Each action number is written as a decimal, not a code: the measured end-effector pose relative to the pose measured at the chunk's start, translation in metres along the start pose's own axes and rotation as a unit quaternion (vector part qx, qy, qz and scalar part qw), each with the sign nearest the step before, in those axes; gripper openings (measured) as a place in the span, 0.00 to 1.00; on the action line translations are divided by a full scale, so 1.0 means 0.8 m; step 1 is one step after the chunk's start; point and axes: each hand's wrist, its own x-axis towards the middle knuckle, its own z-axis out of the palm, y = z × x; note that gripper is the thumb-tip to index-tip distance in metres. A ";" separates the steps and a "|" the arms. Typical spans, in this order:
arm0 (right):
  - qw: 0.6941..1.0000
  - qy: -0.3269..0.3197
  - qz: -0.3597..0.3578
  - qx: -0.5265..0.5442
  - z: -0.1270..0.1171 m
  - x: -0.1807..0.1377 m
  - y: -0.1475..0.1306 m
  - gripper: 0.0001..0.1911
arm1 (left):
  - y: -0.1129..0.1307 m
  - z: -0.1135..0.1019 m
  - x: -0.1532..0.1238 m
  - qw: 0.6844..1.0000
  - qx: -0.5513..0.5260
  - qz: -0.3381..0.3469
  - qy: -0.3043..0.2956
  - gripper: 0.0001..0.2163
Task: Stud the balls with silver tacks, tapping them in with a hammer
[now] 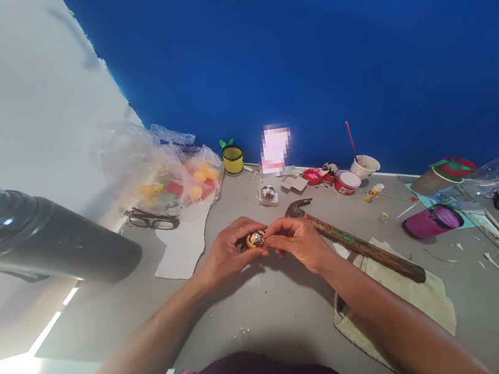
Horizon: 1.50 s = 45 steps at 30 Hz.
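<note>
Between the thumb and fingers of my left hand [227, 251] is a small yellow ball [255, 239], its upper side covered with shiny silver pieces. My right hand [302, 242] is closed in a pinch at the ball's right edge. Whatever lies between its fingertips is too small to make out. Just beyond the hands, a similar silver-covered ball [267, 192] rests on a small white base. A claw hammer [364, 245] with a worn wooden handle lies right of my right hand, partly over a pale cloth [404, 314]. Tiny bright bits [241, 333] are scattered on the table nearer my body.
A large dark cylinder [75, 236] leans in at left. Glasses [154, 219], white paper [183, 246] and a plastic bag [173, 173] of coloured balls lie behind. Paint pots [347, 183], a brush cup [365, 166], a glue stick [373, 192] and a purple cup [431, 221] stand right.
</note>
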 end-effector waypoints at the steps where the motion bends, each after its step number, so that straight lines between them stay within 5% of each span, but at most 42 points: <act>1: 1.000 -0.001 0.004 0.004 0.000 0.000 0.001 0.17 | 0.001 0.000 0.000 1.000 0.003 0.001 0.000 0.13; 14: 0.999 -0.006 -0.004 0.043 0.004 0.007 0.012 0.18 | -0.005 0.012 -0.007 0.992 0.093 0.061 0.055 0.12; 20: 1.000 -0.025 0.006 0.008 -0.004 0.009 0.013 0.20 | -0.004 0.014 -0.006 0.998 0.042 0.008 0.052 0.12; 23: 0.993 0.010 -0.025 -0.117 -0.027 0.010 0.003 0.19 | -0.002 0.012 -0.003 0.997 -0.048 -0.048 0.046 0.15; 25: 0.954 0.088 -0.053 -0.283 -0.050 0.012 -0.007 0.16 | -0.002 0.009 -0.001 0.990 -0.112 -0.077 0.041 0.18; 28: 0.798 0.172 -0.024 -0.577 -0.087 0.015 -0.019 0.14 | -0.004 0.005 -0.001 0.979 -0.177 -0.101 0.025 0.21; 31: 0.718 0.124 0.096 -0.678 -0.113 0.019 -0.021 0.18 | -0.008 0.004 -0.002 0.972 -0.201 -0.119 0.027 0.23; 34: 0.726 0.053 0.143 -0.671 -0.125 0.022 -0.016 0.18 | -0.010 0.004 -0.001 0.969 -0.192 -0.139 0.062 0.25; 39: 0.756 0.013 0.106 -0.646 -0.130 0.017 -0.025 0.08 | -0.006 0.004 0.003 0.959 -0.190 -0.179 0.110 0.20; 45: 0.782 0.138 -0.101 -0.599 -0.102 -0.008 -0.054 0.07 | -0.014 0.003 0.007 0.954 -0.211 -0.176 0.124 0.22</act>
